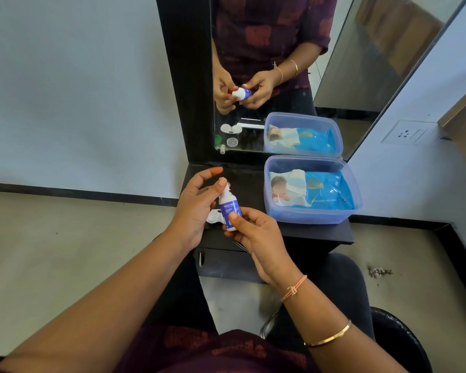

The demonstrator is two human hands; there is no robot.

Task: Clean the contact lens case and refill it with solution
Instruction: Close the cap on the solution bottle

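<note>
Above the near-left edge of the black tabletop (293, 235): small white plastic bottle with blue label (229, 211), held roughly upright. Gripped low on the label by right hand (256, 235), thumb in front. Pinched at the cap end by left hand (197, 208). On tabletop behind left hand: white plastic lens case (215, 215), partly hidden. Further right: translucent blue plastic box (311, 218), blue wipes pack (326, 191) inside.

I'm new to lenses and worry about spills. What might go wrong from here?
1. The bottle is in mid-air: the right hand has its grip low on it, and the left hand pinches the cap. A slip may drop it or spill solution.
2. The lens case lies near the left edge of the shelf, partly hidden by the left hand; a nudge might knock it off.
</note>
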